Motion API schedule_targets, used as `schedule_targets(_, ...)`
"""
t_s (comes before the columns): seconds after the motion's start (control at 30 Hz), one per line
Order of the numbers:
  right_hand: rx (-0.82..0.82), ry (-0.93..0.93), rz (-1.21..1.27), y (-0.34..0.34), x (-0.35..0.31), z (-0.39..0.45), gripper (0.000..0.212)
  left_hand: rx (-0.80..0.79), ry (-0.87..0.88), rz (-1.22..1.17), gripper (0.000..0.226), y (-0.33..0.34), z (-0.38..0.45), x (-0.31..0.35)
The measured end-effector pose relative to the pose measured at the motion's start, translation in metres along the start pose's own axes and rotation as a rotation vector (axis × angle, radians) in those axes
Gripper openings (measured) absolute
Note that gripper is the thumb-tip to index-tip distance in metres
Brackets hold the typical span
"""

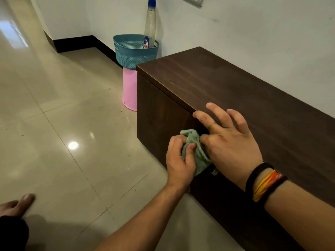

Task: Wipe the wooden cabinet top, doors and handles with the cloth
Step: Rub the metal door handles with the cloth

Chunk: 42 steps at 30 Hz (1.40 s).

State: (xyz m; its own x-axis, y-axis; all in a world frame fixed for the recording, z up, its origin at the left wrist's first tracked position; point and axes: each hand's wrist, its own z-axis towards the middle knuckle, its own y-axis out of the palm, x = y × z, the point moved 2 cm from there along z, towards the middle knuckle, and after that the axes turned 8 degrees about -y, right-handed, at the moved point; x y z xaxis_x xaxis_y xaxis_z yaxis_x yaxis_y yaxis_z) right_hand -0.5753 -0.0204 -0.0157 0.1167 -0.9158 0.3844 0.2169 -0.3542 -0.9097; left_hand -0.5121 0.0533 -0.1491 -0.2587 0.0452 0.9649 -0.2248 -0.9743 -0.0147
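The cloth, a small pale green rag, sits bunched just below the middle of the frame, pressed against the front face of the wooden cabinet, close under its top edge. The left hand is clamped on the cloth, thumb and fingers pinching a wad of it. The right hand lies open, fingers spread apart, over the front edge of the cabinet top, its thumb side touching the cloth; it grips nothing that can be seen. Just below the cloth a small metal piece shows, most likely a door handle, though it is too hidden to be sure.

Judging from this, the work is on the doors and handles stage at this spot. The cabinet top, running from the centre to the right edge of the frame, looks even and dull, with no clear streaks or dust, so whether it has been wiped cannot be told. The door faces lower right look no different, so the rest of the front may well remain.

Beyond the cabinet's far end, in the upper middle, a blue basket holding a bottle stands on a pink bin, on the glossy tiled floor.
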Motion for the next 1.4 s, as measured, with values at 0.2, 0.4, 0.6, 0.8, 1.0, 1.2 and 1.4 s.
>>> schedule_targets(0.2, -0.008, 0.005, -0.023, 0.001, -0.001, 0.0, 0.012, -0.066, 0.095, 0.059, 0.032, -0.008, -0.002, -0.017)
schedule_targets(0.4, -0.058, 0.01, 0.01, -0.003, -0.001, 0.002, 0.023, -0.041, 0.039, 0.027, 0.022, 0.0, 0.007, 0.006)
schedule_targets(0.6, -0.067, 0.017, 0.002, -0.002, -0.001, 0.001, 0.023, -0.12, 0.081, 0.069, 0.023, -0.011, 0.001, -0.031)
schedule_targets(0.8, -0.071, 0.005, 0.012, -0.004, -0.001, 0.003, 0.023, -0.111, 0.038, 0.079, 0.02, -0.007, 0.012, 0.01)
schedule_targets(1.0, -0.099, -0.002, -0.02, -0.005, -0.002, 0.005, 0.016, -0.043, 0.004, -0.003, 0.019, -0.003, 0.002, -0.008)
schedule_targets(1.2, -0.094, -0.005, 0.008, -0.005, 0.0, 0.003, 0.018, -0.092, -0.053, 0.076, 0.014, -0.011, -0.006, -0.043)
schedule_targets(1.4, -0.079, -0.021, 0.008, -0.003, 0.0, 0.003, 0.018, -0.024, 0.036, 0.002, 0.013, -0.014, 0.017, 0.01)
